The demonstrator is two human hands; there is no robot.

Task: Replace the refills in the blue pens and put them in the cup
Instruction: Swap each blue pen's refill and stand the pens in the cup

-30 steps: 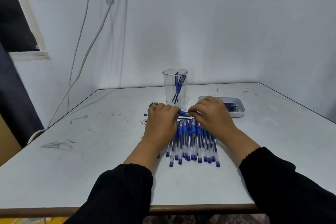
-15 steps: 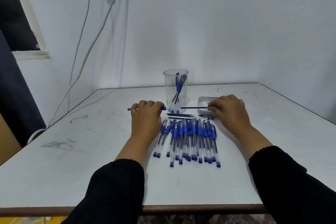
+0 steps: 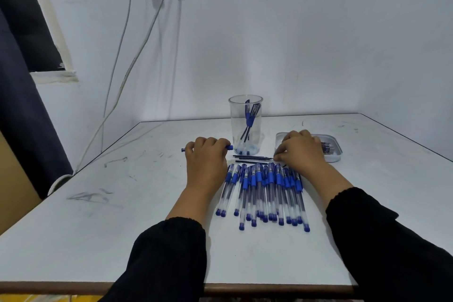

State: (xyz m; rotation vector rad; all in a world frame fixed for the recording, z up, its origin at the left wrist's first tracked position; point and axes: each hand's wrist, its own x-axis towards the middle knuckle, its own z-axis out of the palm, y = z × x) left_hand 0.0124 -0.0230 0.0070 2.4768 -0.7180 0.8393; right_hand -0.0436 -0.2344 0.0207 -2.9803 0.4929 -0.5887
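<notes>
The left hand (image 3: 206, 157) is holding 1 pen (image 3: 229, 147), the right hand (image 3: 302, 148) is pinching a refill (image 3: 252, 156), about 2 pens are sitting in the cup (image 3: 245, 125), and many pens (image 3: 264, 191) are waiting.

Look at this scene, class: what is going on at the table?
A person is refilling blue pens. The left hand grips one clear blue-tipped pen barrel, while the right hand's fingers pinch a thin dark refill on the white table. A row of pens waits; the clear plastic cup holds a few.
</notes>
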